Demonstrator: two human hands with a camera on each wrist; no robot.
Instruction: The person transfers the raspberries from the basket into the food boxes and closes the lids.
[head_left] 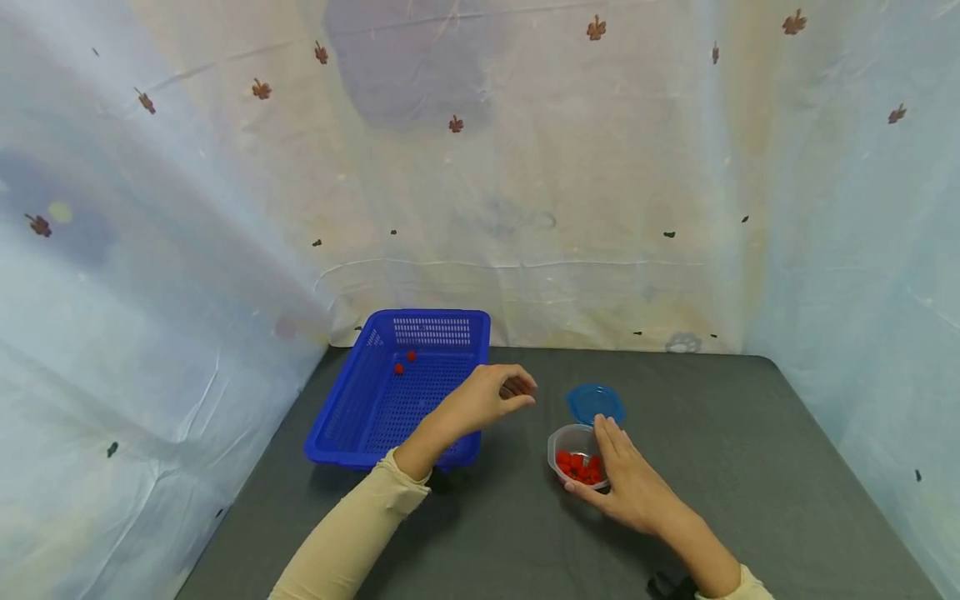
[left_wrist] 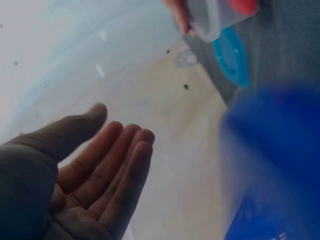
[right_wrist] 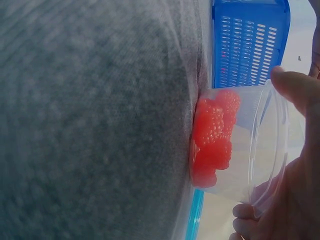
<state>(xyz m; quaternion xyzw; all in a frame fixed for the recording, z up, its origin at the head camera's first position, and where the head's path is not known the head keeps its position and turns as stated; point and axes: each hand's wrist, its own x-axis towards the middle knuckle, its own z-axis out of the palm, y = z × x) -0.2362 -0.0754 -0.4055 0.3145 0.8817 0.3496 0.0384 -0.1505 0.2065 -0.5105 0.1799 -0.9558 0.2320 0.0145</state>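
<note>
My left hand (head_left: pixel 486 395) hovers just beyond the right side of a blue basket (head_left: pixel 339 407). Nothing lies between its thumb and loosely bent fingers, as the left wrist view also shows. My right hand (head_left: pixel 637 487) holds a clear plastic tub (right_wrist: pixel 245 172) standing on the table, thumb at one side of the rim and fingers at the other. Several raspberries (right_wrist: pixel 212 135) lie on the tub's bottom. Inside the basket, two red berries (head_left: pixel 399 368) rest toward the back. Behind the tub, a blue lid (head_left: pixel 595 403) lies on the table.
The table (head_left: pixel 750 467) has a dark grey cover. A pale patterned curtain (head_left: pixel 555 183) hangs behind it and along both sides. The basket occupies the table's back left, its wall rising between the basket floor and the tub.
</note>
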